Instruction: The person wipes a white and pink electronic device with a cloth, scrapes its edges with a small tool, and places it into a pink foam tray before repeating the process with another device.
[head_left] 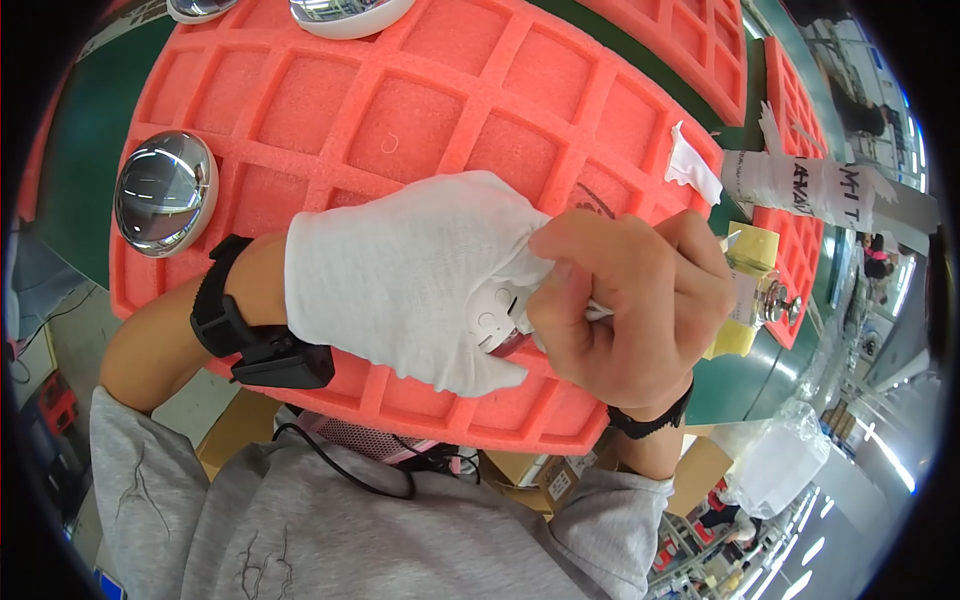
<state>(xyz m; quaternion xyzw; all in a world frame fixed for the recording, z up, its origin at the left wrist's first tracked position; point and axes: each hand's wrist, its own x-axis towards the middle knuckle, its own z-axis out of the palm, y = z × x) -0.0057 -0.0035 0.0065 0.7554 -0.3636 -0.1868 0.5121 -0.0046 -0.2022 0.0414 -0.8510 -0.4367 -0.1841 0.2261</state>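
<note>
My left hand (420,270), in a white cloth glove with a black band and box at the wrist, is closed around a white rounded device (492,318). Small round buttons and a dark slot show on its face; the rest lies hidden under my hands. My bare right hand (640,310) presses up against the device, thumb and fingers pinched together. A scrap of white peeks out between those fingers, too little to name. Both hands are above a red foam tray (410,120) with square pockets. Left of them, a shiny domed device (165,192) with a white rim sits on the tray.
Two more shiny domes (345,14) sit at the tray's far edge. On the right are a white paper scrap (692,165), a taped grey bar (800,188), a yellow block (748,290) with metal knobs, and more red foam trays (690,50) on the green table (735,385).
</note>
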